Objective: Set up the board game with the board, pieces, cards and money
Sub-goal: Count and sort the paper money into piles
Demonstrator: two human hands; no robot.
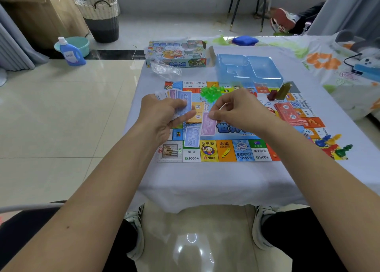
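Two hands work over the game board: the left hand grips a fanned stack of money above its left side, while the right hand pinches a purple note over its middle, beside a blue note lying on it.
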